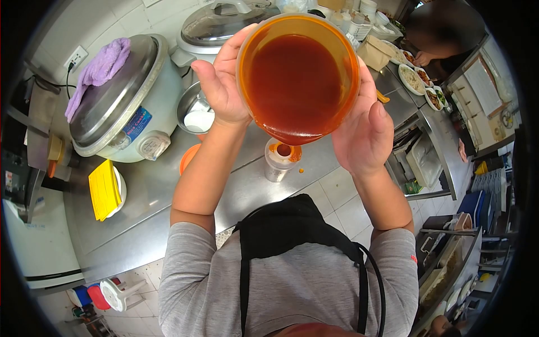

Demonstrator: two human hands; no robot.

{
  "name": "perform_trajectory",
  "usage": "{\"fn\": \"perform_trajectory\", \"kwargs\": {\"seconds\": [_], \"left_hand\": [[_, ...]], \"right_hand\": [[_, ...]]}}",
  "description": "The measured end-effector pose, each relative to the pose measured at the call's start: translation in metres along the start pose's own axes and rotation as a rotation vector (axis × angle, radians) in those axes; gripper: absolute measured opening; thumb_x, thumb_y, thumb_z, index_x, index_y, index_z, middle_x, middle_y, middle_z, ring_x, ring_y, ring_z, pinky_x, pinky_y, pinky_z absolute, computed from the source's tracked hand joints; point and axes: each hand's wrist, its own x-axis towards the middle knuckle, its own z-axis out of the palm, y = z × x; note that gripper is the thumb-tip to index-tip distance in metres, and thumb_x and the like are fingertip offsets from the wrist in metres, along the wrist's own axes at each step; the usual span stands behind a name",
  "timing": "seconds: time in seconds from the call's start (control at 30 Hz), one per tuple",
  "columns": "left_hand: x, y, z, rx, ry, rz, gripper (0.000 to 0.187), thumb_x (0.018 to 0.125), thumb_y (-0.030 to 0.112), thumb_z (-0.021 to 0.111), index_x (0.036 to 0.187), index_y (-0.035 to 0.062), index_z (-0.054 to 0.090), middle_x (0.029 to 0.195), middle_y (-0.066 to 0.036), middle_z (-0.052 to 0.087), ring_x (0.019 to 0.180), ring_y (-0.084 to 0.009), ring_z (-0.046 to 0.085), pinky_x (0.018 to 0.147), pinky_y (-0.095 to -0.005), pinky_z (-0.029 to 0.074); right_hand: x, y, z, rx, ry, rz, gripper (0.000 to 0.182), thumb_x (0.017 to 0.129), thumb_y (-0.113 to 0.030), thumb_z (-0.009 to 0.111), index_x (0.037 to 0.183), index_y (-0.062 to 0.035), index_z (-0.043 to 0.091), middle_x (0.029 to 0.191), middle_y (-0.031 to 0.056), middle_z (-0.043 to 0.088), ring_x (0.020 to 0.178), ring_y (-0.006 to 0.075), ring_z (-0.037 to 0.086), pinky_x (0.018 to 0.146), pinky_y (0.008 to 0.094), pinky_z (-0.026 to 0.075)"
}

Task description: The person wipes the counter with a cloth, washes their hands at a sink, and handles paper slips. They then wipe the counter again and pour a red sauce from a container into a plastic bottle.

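Between my two raised hands is a round translucent plastic tub (352,53), tilted toward me. Dark red-orange sauce (296,81) fills it and has run up to the near lip. My left hand (227,90) supports the tub's left side, thumb sticking out. On the opposite side my right hand (365,135) cups the wall, its fingers partly hidden behind it. Just below the lip, a clear squeeze bottle (276,168) stands uncapped on the steel counter (241,188). Orange sauce smears the bottle's mouth and shoulder, and a few drops lie beside it.
A large rice cooker (160,106) with a purple cloth (104,73) on its lid stands left; another cooker (224,25) is behind. Near my left arm are a metal bowl (188,104), an orange bowl (188,160) and yellow packets (104,191). Filled plates (411,80) and another person (443,33) are at the upper right.
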Motion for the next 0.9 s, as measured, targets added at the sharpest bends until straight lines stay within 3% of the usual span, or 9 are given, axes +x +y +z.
{"fn": "perform_trajectory", "kwargs": {"seconds": [0.23, 0.33, 0.53, 0.63, 0.73, 0.9], "left_hand": [[-0.0002, 0.0019, 0.0029, 0.029, 0.005, 0.004, 0.088, 0.072, 0.069, 0.024, 0.117, -0.0074, 0.033, 0.116, -0.017, 0.043, 0.108, -0.0236, 0.041, 0.091, -0.0357, 0.034], [-0.0002, 0.0004, -0.0007, 0.018, -0.085, 0.036, 0.078, 0.077, 0.063, 0.018, 0.114, -0.0033, 0.037, 0.116, -0.016, 0.043, 0.107, -0.0228, 0.042, 0.089, -0.0352, 0.035], [-0.0013, -0.0003, -0.0018, 0.035, -0.079, 0.042, 0.079, 0.077, 0.063, 0.018, 0.114, -0.0034, 0.037, 0.115, -0.015, 0.044, 0.106, -0.0225, 0.042, 0.089, -0.0348, 0.035], [-0.002, 0.0008, 0.0, 0.023, -0.012, 0.016, 0.088, 0.073, 0.068, 0.024, 0.117, -0.0073, 0.032, 0.117, -0.017, 0.042, 0.108, -0.0237, 0.041, 0.091, -0.036, 0.033], [-0.0014, 0.0012, 0.0, 0.024, -0.068, 0.043, 0.079, 0.077, 0.063, 0.019, 0.114, -0.0036, 0.037, 0.115, -0.015, 0.044, 0.106, -0.0225, 0.042, 0.089, -0.0348, 0.035], [-0.0014, 0.0017, 0.0009, 0.03, -0.067, 0.035, 0.079, 0.077, 0.063, 0.02, 0.114, -0.0038, 0.037, 0.115, -0.015, 0.044, 0.106, -0.0222, 0.043, 0.088, -0.0345, 0.036]], "right_hand": [[-0.0002, 0.0001, -0.0016, -0.006, -0.018, -0.004, 0.079, 0.074, -0.05, 0.041, 0.127, -0.0009, 0.011, 0.128, 0.0111, 0.024, 0.12, 0.0217, 0.023, 0.098, 0.0364, 0.02], [-0.0006, 0.0, -0.0011, -0.008, -0.018, -0.003, 0.079, 0.074, -0.05, 0.042, 0.127, -0.0008, 0.011, 0.129, 0.0111, 0.024, 0.12, 0.0217, 0.023, 0.098, 0.0363, 0.02], [-0.0016, -0.0002, -0.0016, 0.001, -0.028, 0.0, 0.079, 0.074, -0.049, 0.042, 0.127, -0.0008, 0.011, 0.129, 0.0112, 0.023, 0.12, 0.0217, 0.023, 0.098, 0.0364, 0.02], [-0.0017, 0.0003, -0.002, 0.003, -0.027, -0.002, 0.078, 0.074, -0.049, 0.042, 0.127, -0.0009, 0.01, 0.129, 0.0111, 0.023, 0.12, 0.0217, 0.022, 0.098, 0.0365, 0.02], [-0.0016, 0.0001, -0.0012, 0.005, -0.031, -0.002, 0.078, 0.074, -0.049, 0.042, 0.127, -0.0012, 0.01, 0.129, 0.011, 0.023, 0.12, 0.0216, 0.022, 0.098, 0.0365, 0.02], [-0.0021, 0.0002, -0.0008, 0.009, -0.03, 0.005, 0.077, 0.074, -0.049, 0.042, 0.127, -0.0015, 0.011, 0.129, 0.0107, 0.023, 0.12, 0.0215, 0.023, 0.097, 0.0365, 0.02]]}}
